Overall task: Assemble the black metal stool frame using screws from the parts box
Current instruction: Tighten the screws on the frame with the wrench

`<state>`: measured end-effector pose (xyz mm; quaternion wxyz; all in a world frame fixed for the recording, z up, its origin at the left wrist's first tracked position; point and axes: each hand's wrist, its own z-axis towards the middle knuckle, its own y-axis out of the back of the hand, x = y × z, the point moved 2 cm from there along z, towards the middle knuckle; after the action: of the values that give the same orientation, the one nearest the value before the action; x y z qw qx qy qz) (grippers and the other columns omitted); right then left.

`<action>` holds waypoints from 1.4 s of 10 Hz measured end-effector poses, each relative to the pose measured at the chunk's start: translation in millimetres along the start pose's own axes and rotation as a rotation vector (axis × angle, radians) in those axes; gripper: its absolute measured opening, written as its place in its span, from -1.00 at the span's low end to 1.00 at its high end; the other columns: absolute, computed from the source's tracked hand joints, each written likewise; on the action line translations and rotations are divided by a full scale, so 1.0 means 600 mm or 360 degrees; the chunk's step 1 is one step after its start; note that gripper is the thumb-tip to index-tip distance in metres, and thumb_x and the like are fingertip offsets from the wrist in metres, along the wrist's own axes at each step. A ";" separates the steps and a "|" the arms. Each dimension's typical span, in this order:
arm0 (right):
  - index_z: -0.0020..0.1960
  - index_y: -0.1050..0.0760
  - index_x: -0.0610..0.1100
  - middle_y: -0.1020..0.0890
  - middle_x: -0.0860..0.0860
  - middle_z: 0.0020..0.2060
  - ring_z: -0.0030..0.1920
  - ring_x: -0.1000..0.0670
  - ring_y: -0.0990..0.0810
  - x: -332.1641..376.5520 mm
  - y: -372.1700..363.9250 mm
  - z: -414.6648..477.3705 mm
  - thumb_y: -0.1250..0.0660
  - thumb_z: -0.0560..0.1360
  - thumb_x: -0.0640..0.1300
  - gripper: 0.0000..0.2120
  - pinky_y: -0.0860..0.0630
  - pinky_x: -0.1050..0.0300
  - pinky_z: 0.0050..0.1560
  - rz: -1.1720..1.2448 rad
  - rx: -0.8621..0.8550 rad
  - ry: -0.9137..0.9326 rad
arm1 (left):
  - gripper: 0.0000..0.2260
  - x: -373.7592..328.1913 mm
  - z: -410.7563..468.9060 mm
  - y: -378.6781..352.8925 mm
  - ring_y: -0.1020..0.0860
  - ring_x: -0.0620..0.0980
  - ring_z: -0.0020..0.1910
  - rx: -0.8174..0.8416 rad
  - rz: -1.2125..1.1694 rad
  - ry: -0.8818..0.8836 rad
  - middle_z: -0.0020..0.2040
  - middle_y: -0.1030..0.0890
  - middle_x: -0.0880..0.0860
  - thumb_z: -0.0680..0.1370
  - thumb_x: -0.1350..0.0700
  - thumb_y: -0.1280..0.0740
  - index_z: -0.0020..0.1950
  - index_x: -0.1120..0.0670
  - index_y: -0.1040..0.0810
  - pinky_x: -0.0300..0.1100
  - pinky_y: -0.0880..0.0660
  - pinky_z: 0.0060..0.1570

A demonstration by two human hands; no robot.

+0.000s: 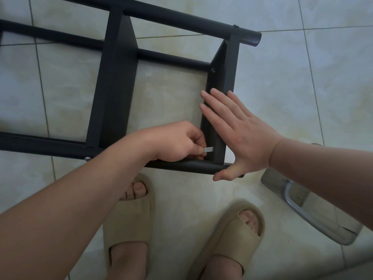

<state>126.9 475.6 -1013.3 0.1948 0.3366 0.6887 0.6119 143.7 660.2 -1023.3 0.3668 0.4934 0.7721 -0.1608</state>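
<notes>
The black metal stool frame [113,93] lies on its side on the tiled floor, its round tubes joined by flat crossbars. My left hand [177,141] pinches a small silver hex key [207,149] against the inner face of the right crossbar [224,77], close to the near tube [191,166]. My right hand [240,134] lies flat with straight fingers over that crossbar, its thumb under the near tube's end. A screw head [212,70] shows higher on the same crossbar. Another sits on the far tube [235,25].
A clear plastic bag [310,211] with shiny metal parts lies on the floor at the right, partly under my right forearm. My two feet in beige slippers [129,217] stand just below the frame. A further screw head [87,158] pokes from the near tube at the left.
</notes>
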 end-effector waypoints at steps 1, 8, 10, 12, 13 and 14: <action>0.60 -0.07 -0.37 -0.07 -0.31 0.60 0.62 -0.29 0.01 0.000 0.001 0.000 -0.17 0.30 0.65 0.29 0.02 -0.28 0.59 0.0003 0.0000 -0.0001 | -0.82 0.000 0.001 -0.001 -0.46 -0.25 -0.44 0.0031 0.0088 0.0007 -0.43 -0.56 -0.19 0.59 0.10 -0.38 -0.22 -0.03 -0.61 -0.20 -0.37 -0.24; 0.59 -0.10 -0.36 -0.08 -0.31 0.59 0.62 -0.29 0.01 0.001 0.000 0.000 -0.16 0.30 0.65 0.28 0.03 -0.28 0.59 0.0012 -0.0007 -0.0004 | -0.94 0.005 0.004 0.006 -0.69 -0.08 -0.09 -0.0154 -0.0725 0.0195 -0.15 -0.70 0.03 0.61 0.16 -0.37 -0.04 0.10 -0.62 -0.24 -0.63 -0.12; 0.59 -0.11 -0.36 -0.09 -0.30 0.59 0.62 -0.29 0.01 0.002 0.000 0.001 -0.16 0.30 0.65 0.28 0.03 -0.27 0.59 0.0005 0.0006 -0.0008 | -0.95 0.004 0.013 -0.004 -0.70 -0.10 -0.21 -0.0207 -0.0796 0.0218 -0.25 -0.72 0.02 0.60 0.15 -0.38 -0.03 0.12 -0.59 -0.26 -0.63 -0.19; 0.59 -0.11 -0.36 -0.09 -0.31 0.59 0.61 -0.29 0.00 0.002 0.002 0.001 -0.18 0.30 0.64 0.28 0.02 -0.28 0.59 0.0005 0.0013 -0.0011 | -0.95 0.008 0.015 -0.002 -0.68 -0.13 -0.27 -0.0272 -0.0965 0.0204 -0.29 -0.71 0.00 0.59 0.16 -0.40 -0.04 0.13 -0.60 -0.26 -0.64 -0.20; 0.59 -0.12 -0.36 -0.10 -0.31 0.59 0.61 -0.30 0.00 0.003 0.003 0.000 -0.18 0.30 0.64 0.28 0.02 -0.28 0.59 0.0011 0.0008 -0.0010 | -0.94 0.009 0.016 -0.002 -0.69 -0.12 -0.27 -0.0266 -0.1005 0.0189 -0.28 -0.71 0.01 0.59 0.16 -0.40 -0.04 0.14 -0.60 -0.25 -0.65 -0.18; 0.59 -0.12 -0.37 -0.10 -0.31 0.59 0.61 -0.30 -0.01 0.002 0.002 0.000 -0.17 0.30 0.64 0.28 0.02 -0.28 0.59 0.0005 0.0009 -0.0011 | -0.94 0.009 0.016 -0.002 -0.69 -0.10 -0.24 -0.0230 -0.1019 0.0198 -0.26 -0.72 0.02 0.59 0.16 -0.40 -0.03 0.15 -0.61 -0.23 -0.65 -0.14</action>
<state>126.3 476.8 -1011.8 0.1952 0.3404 0.6892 0.6091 145.1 657.4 -1033.9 0.2839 0.2075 0.9182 -0.1822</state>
